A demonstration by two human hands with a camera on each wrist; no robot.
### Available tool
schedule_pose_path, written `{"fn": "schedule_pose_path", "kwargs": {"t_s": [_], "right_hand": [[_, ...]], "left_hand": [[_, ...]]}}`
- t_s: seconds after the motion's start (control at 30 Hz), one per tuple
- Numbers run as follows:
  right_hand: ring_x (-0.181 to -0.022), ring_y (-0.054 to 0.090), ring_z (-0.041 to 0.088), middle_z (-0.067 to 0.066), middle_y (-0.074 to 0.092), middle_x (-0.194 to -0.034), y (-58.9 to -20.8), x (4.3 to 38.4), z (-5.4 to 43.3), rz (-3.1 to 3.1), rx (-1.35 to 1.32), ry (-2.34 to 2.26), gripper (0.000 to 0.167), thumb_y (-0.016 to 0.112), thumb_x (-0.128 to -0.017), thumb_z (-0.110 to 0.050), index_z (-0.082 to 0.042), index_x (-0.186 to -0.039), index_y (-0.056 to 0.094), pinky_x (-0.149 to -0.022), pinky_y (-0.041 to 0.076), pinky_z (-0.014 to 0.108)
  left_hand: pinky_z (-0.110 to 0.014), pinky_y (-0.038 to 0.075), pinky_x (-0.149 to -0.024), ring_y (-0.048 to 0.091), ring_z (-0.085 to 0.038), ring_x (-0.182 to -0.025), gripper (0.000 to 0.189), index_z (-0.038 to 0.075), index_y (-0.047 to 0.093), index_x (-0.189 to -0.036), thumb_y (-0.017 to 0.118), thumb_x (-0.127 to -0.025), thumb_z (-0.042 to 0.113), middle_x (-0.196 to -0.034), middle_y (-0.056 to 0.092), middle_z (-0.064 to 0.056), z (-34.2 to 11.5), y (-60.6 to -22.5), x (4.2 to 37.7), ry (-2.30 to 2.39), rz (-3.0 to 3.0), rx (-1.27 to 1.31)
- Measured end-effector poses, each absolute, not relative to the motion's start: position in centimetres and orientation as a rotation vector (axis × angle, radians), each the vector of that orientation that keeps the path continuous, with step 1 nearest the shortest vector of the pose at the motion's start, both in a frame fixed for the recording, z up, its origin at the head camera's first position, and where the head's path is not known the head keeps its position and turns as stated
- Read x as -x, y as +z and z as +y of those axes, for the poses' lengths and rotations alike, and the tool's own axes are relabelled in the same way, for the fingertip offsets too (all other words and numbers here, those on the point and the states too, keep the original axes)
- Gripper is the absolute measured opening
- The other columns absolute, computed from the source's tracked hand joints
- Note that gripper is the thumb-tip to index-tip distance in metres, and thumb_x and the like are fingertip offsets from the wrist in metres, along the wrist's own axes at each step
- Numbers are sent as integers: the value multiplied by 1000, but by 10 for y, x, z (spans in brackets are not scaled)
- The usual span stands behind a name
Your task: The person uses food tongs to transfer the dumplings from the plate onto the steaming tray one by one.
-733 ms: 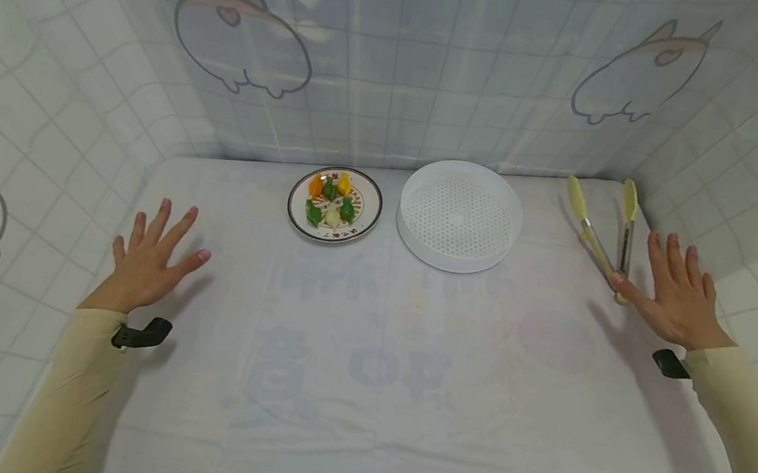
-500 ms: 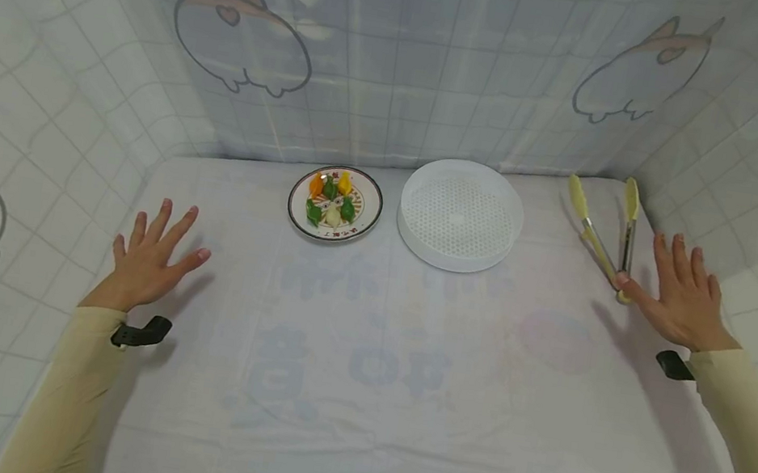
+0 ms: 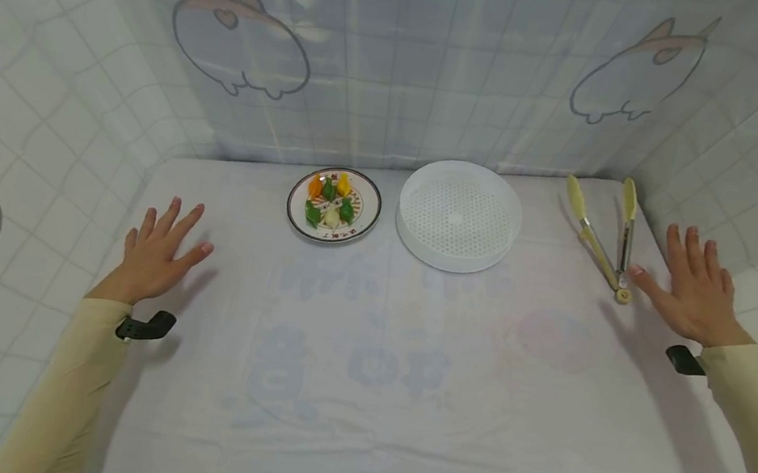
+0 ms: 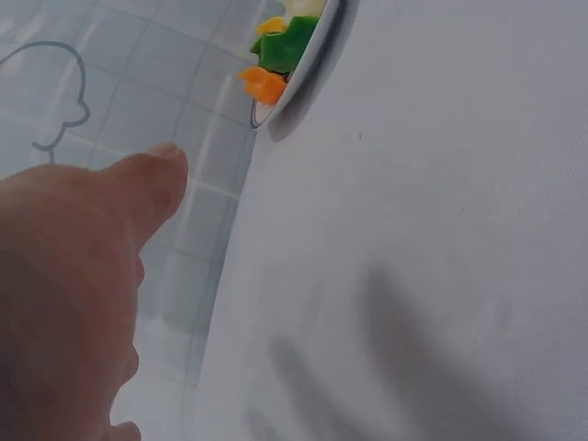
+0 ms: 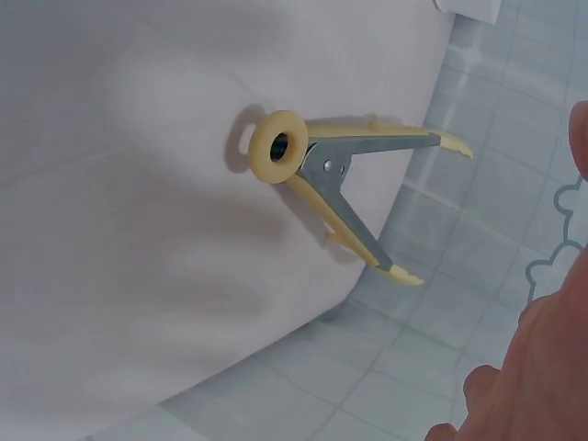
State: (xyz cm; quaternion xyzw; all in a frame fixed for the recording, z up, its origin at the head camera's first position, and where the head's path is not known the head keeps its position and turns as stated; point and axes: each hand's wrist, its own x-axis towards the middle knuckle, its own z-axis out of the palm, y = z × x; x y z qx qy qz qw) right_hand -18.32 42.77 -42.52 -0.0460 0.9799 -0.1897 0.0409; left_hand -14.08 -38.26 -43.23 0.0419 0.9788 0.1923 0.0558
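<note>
Fingers spread, my left hand (image 3: 158,257) hovers above the left part of the table, holding nothing. My right hand (image 3: 694,292), also spread and holding nothing, is beside the pivot end of the yellow-and-metal tongs (image 3: 598,249). These tongs (image 5: 335,175) lie spread apart, and in the right wrist view a gap shows between them and the hand. A round plate (image 3: 366,222) with a dark rim bears several small orange, yellow, green and pale vegetable-like pieces (image 3: 329,200). To its right sits a round white perforated tray (image 3: 452,260) with a raised side.
A white cloth with faded print covers the table (image 3: 368,407). Tile-patterned curtains (image 3: 418,71) with cartoon animals hang behind it and on both sides. Dark wrist cameras are strapped at both wrists, one of them the left wrist camera (image 3: 147,325).
My right hand has shifted right, off the tongs' pivot end as seen from above. The left hand has moved very slightly. The plate, tray and tongs stay where they were.
</note>
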Motion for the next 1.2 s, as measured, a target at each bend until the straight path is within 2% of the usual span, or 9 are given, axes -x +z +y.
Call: {"fn": "schedule_pose_path", "kwargs": {"t_s": [0.17,0.3,0.4,0.53,0.63,0.73,0.87,1.03,1.2], "right_hand": [[-156,-29,50,11,-30,-172,-420,183,424,2993,139,-590,91,38,-109,-57,-16,-167,-18,-117,-13,81],[-155,-30,51,12,-30,-172,-416,182,422,2999,135,-585,90,37,-109,-57,-16,-167,-18,-117,-14,80],[-155,-30,52,13,-30,-172,-414,184,420,2997,144,-583,90,37,-109,-57,-16,-167,-19,-117,-15,80],[-156,-27,51,14,-28,-173,-412,187,418,3010,152,-589,90,37,-109,-58,-17,-168,-18,-118,-13,80],[-158,-24,51,15,-24,-174,-411,189,417,3036,149,-614,90,38,-109,-57,-17,-169,-16,-118,-12,81],[-158,-23,52,16,-23,-175,-408,190,419,3056,134,-626,90,39,-109,-57,-17,-169,-15,-118,-12,81],[-158,-24,52,16,-24,-174,-407,191,422,3060,111,-627,91,38,-108,-59,-17,-169,-15,-118,-13,80],[-157,-22,54,17,-24,-174,-412,193,422,3050,106,-639,92,38,-108,-60,-16,-169,-16,-117,-12,81],[-158,-19,55,19,-21,-175,-417,195,419,3049,114,-646,94,40,-108,-59,-14,-169,-14,-118,-9,81]], "left_hand": [[-89,2,-111,-5,-73,-150,78,12,13,-171,44,-112,52,-172,-3,-36,-386,-441,149,593,2993,-160],[-84,18,-112,21,-71,-146,73,-2,26,-165,48,-112,44,-165,18,-44,-383,-446,160,702,3020,-200],[-74,39,-102,48,-62,-128,64,-8,40,-155,50,-112,39,-149,41,-44,-379,-449,167,794,3050,-188],[-49,53,-83,65,-47,-106,58,-5,52,-147,50,-111,40,-132,60,-34,-369,-452,179,906,3047,-91],[-30,55,-73,71,-39,-100,61,-2,52,-148,48,-111,45,-131,63,-30,-356,-453,193,1019,2960,-12],[-22,56,-68,74,-28,-93,66,-1,49,-151,47,-110,50,-132,62,-27,-339,-453,211,1113,2848,63],[-23,57,-73,72,-15,-84,67,-1,46,-153,45,-111,51,-137,61,-25,-312,-452,232,1199,2724,169],[-29,63,-78,71,-12,-82,64,-1,39,-158,43,-112,44,-142,57,-23,-283,-448,252,1383,2539,337],[-29,64,-76,73,-10,-72,63,-3,35,-159,44,-113,40,-126,57,-17,-267,-449,266,1486,2450,488]]}}
